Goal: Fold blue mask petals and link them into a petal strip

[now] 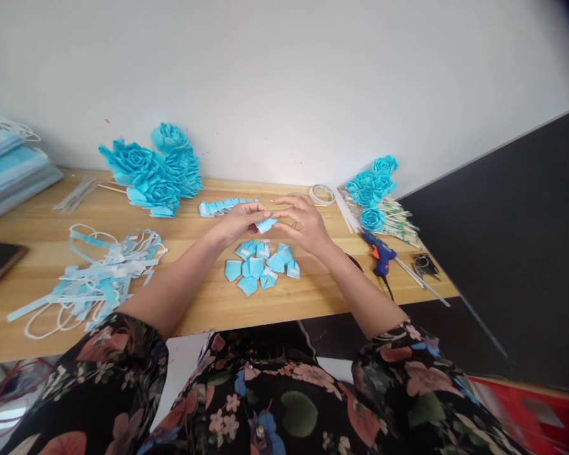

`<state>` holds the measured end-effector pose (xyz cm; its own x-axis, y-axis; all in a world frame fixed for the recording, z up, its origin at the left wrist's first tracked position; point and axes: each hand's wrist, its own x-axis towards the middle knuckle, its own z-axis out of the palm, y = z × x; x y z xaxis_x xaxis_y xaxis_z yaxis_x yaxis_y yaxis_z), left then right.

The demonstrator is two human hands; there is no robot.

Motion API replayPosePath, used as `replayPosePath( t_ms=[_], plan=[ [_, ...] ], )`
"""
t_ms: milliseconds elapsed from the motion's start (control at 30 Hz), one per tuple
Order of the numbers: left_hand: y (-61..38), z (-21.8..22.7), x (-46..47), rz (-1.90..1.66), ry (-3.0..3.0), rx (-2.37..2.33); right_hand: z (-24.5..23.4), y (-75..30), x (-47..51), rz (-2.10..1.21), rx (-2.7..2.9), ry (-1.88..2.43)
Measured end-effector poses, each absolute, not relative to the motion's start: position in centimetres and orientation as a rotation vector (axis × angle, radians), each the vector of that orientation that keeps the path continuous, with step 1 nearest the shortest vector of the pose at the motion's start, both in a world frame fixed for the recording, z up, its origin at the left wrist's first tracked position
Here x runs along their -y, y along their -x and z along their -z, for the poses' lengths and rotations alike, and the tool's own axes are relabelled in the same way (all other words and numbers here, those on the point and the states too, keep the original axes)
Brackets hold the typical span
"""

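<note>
A small folded blue petal (266,225), which looks like cut mask fabric, is pinched in the fingertips of my left hand (241,222). From the other side, my right hand (304,222) has its thumb and a finger closed at the petal's edge, with other fingers stretched out above. Below my hands lies a loose pile of folded blue petals (253,268), some with white edges showing. Just behind my left hand, a row of overlapping folded petals (225,207) lies on the wooden table (199,243).
Finished blue fabric roses (156,170) stand at back left; smaller stemmed roses (373,188) lie at right. Mask trimmings with ear loops (109,272) and stacked masks (9,167) are at left. A tape roll (322,194) and blue glue gun (383,254) are at right.
</note>
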<state>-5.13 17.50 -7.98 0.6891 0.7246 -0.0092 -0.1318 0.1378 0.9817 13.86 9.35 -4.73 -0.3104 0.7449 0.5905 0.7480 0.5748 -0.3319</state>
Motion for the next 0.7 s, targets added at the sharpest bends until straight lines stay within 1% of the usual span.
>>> replayPosePath(
  t_ms=[233, 500, 700],
  plan=[
    [5.2, 7.6, -17.4, -0.643, -1.301, -0.565, 4.7, -14.0, -9.4, -0.005, 2.126, 1.151],
    [5.3, 6.7, -16.9, -0.682, -1.410, -0.590, 4.3, -13.9, -9.5, -0.103, 2.210, 1.155],
    [5.3, 6.7, -16.8, -0.685, -1.513, -0.579, 3.6, -13.3, -9.3, -0.232, 2.154, 1.279]
  ],
)
